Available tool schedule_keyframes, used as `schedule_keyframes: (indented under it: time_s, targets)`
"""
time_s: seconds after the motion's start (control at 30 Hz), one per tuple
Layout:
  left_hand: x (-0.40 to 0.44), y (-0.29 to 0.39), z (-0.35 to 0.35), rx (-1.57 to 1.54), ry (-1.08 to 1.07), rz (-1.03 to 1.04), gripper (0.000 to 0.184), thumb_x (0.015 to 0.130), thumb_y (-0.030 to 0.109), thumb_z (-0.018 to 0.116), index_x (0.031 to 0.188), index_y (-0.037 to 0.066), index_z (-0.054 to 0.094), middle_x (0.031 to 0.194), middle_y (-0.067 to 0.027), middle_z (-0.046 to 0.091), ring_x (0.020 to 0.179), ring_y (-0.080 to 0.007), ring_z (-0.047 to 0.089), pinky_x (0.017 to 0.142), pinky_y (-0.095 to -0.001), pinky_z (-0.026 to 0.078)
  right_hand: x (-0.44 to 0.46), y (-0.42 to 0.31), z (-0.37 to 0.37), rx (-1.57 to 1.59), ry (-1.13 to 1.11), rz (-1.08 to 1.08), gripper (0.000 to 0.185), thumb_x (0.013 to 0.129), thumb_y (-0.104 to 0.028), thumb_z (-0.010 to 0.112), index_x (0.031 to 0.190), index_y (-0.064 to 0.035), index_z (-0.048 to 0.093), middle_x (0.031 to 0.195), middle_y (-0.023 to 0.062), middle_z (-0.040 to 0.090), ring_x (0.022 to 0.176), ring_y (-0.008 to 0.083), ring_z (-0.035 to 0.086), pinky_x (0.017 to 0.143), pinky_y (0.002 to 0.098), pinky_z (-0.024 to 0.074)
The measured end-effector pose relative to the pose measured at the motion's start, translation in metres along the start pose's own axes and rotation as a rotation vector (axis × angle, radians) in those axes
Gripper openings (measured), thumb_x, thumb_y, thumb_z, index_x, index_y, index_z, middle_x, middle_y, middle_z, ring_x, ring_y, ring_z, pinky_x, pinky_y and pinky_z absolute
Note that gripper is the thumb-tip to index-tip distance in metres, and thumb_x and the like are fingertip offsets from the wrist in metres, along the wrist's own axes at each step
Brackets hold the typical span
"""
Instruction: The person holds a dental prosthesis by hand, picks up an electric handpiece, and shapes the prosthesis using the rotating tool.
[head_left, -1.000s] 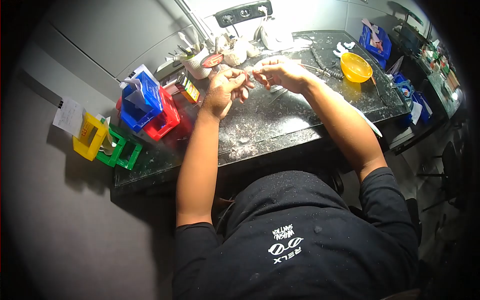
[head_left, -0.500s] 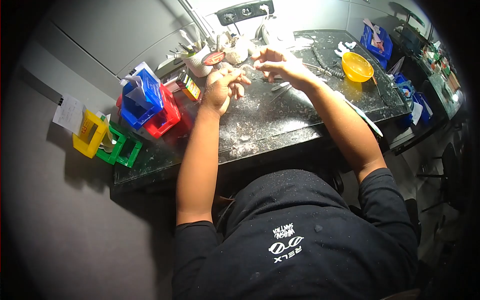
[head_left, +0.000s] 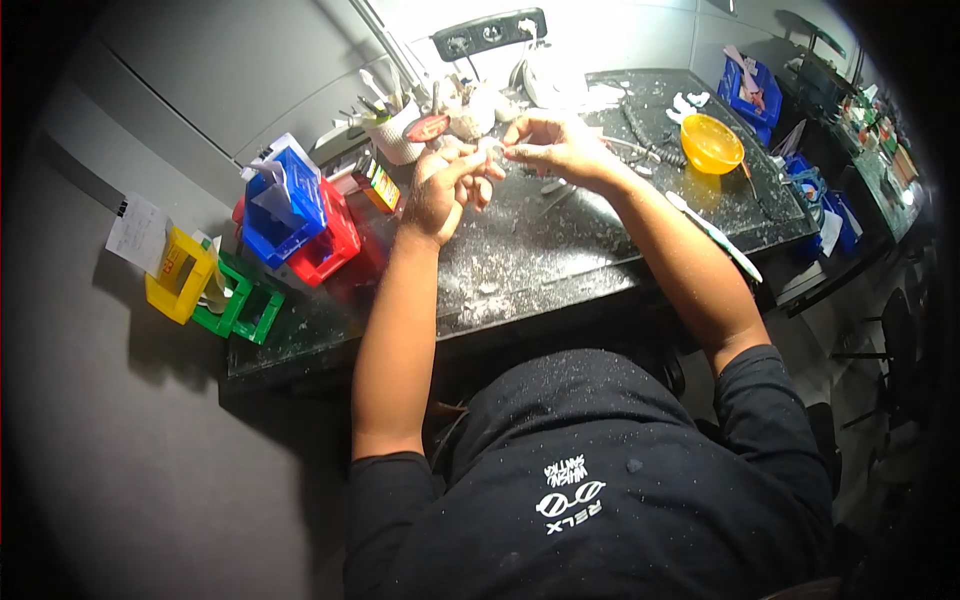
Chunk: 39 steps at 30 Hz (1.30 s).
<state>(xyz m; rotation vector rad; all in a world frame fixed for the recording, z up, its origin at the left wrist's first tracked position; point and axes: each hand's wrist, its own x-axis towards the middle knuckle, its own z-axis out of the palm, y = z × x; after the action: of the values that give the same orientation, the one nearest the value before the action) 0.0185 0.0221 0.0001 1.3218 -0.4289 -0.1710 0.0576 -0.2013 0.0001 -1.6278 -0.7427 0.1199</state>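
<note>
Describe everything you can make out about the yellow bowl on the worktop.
The yellow bowl is round and smooth-looking, with an orange tint and a glow that suggests translucent plastic. It sits on the dark, debris-dusted worktop, to the right of the right hand. A coiled black cable lies close by its left side, and small white pieces lie beyond it. Neither hand touches it. Whether it holds anything is unclear.

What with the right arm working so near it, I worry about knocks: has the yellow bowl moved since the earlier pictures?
No. The yellow bowl keeps its place on the desk, just right of the coiled black cable.
</note>
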Motion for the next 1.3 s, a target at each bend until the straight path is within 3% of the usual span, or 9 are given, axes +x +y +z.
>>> schedule_keyframes:
  time_s: [0.23, 0.27, 0.37, 0.4, 0.63, 0.83, 0.97, 1.1, 1.3]
  targets:
    - [-0.002, 0.005, 0.005, -0.051, -0.046, 0.013, 0.027, 0.092, 0.019, 0.061, 0.104, -0.004, 0.063, 0.087, -0.0162, 0.070, 0.059, -0.0170, 0.064, 0.050, -0.0264, 0.049, -0.002, -0.003, 0.003, 0.033, 0.046, -0.007, 0.017, 0.088, -0.020, 0.074, 0.096, -0.0064, 0.068, 0.081, -0.0023, 0.065, 0.069, 0.0046, 0.056, 0.058, 0.0210, 0.0438]
    - [-0.002, 0.004, 0.006, 0.003, -0.030, 0.018, 0.028, 0.092, 0.019, 0.062, 0.106, -0.005, 0.064, 0.088, -0.0151, 0.070, 0.059, -0.0157, 0.064, 0.051, -0.0261, 0.049, -0.002, -0.003, 0.000, 0.006, 0.000, 0.036, 0.018, 0.090, -0.023, 0.073, 0.098, -0.0094, 0.066, 0.087, -0.0039, 0.067, 0.078, 0.0043, 0.057, 0.062, 0.0216, 0.0434]
    - [0.000, -0.002, 0.006, 0.100, 0.049, 0.046, 0.023, 0.092, 0.016, 0.063, 0.101, -0.004, 0.063, 0.085, -0.0143, 0.069, 0.057, -0.0152, 0.063, 0.049, -0.0263, 0.049, -0.003, -0.007, 0.001, 0.031, 0.011, 0.026, 0.016, 0.089, -0.018, 0.073, 0.100, -0.0093, 0.065, 0.086, -0.0033, 0.066, 0.075, 0.0047, 0.058, 0.062, 0.0210, 0.0434]
    - [0.000, -0.001, 0.006, 0.093, 0.038, 0.051, 0.014, 0.095, 0.013, 0.059, 0.101, 0.001, 0.062, 0.086, -0.0105, 0.069, 0.058, -0.0128, 0.063, 0.048, -0.0241, 0.048, -0.003, -0.009, 0.001, 0.049, 0.010, 0.023, 0.018, 0.089, -0.017, 0.072, 0.103, -0.0090, 0.064, 0.088, -0.0029, 0.067, 0.075, 0.0047, 0.058, 0.062, 0.0211, 0.0439]
    - [-0.001, -0.006, 0.002, 0.025, 0.000, 0.073, 0.014, 0.095, 0.013, 0.061, 0.100, 0.000, 0.063, 0.083, -0.0102, 0.068, 0.057, -0.0130, 0.063, 0.048, -0.0239, 0.048, -0.002, -0.006, -0.003, 0.361, -0.123, 0.160, 0.017, 0.094, -0.016, 0.066, 0.104, -0.0030, 0.065, 0.090, 0.0025, 0.068, 0.068, 0.0084, 0.059, 0.060, 0.0236, 0.0480]
    - [-0.003, -0.005, 0.006, 0.113, -0.027, 0.084, 0.022, 0.094, 0.014, 0.062, 0.112, 0.001, 0.064, 0.089, -0.0113, 0.068, 0.066, -0.0150, 0.064, 0.054, -0.0258, 0.051, -0.001, 0.006, -0.006, 0.443, -0.134, 0.194, 0.015, 0.096, -0.016, 0.061, 0.100, -0.0030, 0.067, 0.085, 0.0026, 0.066, 0.070, 0.0103, 0.060, 0.064, 0.0277, 0.0488]
    - [0.002, -0.007, 0.010, 0.123, 0.004, 0.132, 0.019, 0.092, 0.015, 0.066, 0.105, 0.002, 0.065, 0.094, -0.0066, 0.067, 0.080, -0.0142, 0.063, 0.064, -0.0287, 0.053, -0.003, 0.000, -0.007, 0.394, -0.139, 0.200, 0.016, 0.093, -0.018, 0.066, 0.093, -0.0020, 0.069, 0.076, 0.0028, 0.064, 0.067, 0.0116, 0.060, 0.062, 0.0267, 0.0491]
    - [0.009, -0.014, 0.008, 0.340, 0.191, 0.206, 0.016, 0.087, 0.015, 0.073, 0.100, 0.007, 0.067, 0.090, -0.0039, 0.068, 0.077, -0.0130, 0.064, 0.059, -0.0255, 0.051, -0.002, 0.000, -0.003, 0.204, -0.096, 0.132, 0.019, 0.091, -0.019, 0.069, 0.089, -0.0007, 0.067, 0.072, 0.0011, 0.062, 0.064, 0.0088, 0.059, 0.056, 0.0272, 0.0508]
    - [0.007, -0.017, 0.007, 0.474, 0.177, 0.226, 0.006, 0.091, 0.012, 0.068, 0.094, 0.007, 0.067, 0.083, -0.0019, 0.065, 0.074, -0.0106, 0.063, 0.059, -0.0253, 0.052, -0.004, -0.007, 0.002, 0.202, -0.039, 0.133, 0.016, 0.085, -0.018, 0.074, 0.081, -0.0039, 0.067, 0.072, -0.0013, 0.061, 0.060, 0.0066, 0.056, 0.055, 0.0243, 0.0478]
